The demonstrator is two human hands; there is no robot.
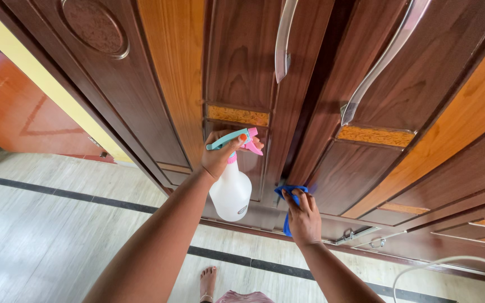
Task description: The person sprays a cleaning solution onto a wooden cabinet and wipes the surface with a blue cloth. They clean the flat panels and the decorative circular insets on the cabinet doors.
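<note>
My left hand point(218, 157) grips the neck of a white spray bottle point(231, 191) with a pink and teal trigger head point(241, 140), held up close to a dark wooden wardrobe door point(242, 73). My right hand point(304, 219) presses a blue cloth point(289, 194) against the lower part of the door, near the gap between two doors. The cloth is bunched under my fingers, with a strip hanging down beside my wrist.
Two long curved metal handles point(283, 39) point(383, 59) run up the wardrobe doors. Lighter orange wood panels point(175, 67) flank the dark ones. Below lies a pale tiled floor point(57, 235) with a dark stripe, my bare foot point(207, 280), and a white cable point(444, 264).
</note>
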